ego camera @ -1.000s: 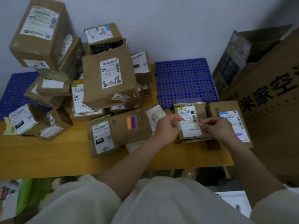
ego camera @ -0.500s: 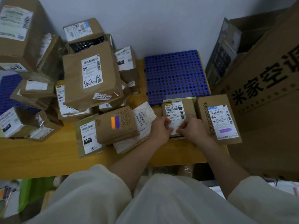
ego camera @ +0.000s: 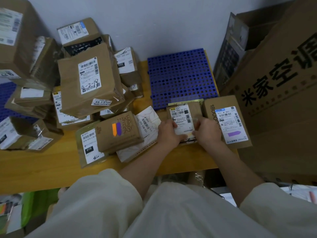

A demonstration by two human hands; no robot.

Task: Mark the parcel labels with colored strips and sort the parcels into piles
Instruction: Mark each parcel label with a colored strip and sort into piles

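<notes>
While both hands press low on white label (ego camera: 182, 120) of small brown cardboard parcel (ego camera: 186, 115) at yellow table (ego camera: 51, 162) front-right: left hand (ego camera: 169, 133), right hand (ego camera: 206, 133) fingers curled, grip unclear. Risk: pale strip (ego camera: 187, 134) sticks crooked, covers barcode.

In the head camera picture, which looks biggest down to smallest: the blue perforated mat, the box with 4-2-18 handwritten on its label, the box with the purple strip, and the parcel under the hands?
1. Blue perforated mat
2. Box with 4-2-18 handwritten on its label; close to the mat, and it sits higher, nearer the camera, so unsure
3. Box with the purple strip
4. Parcel under the hands, partly covered
</notes>
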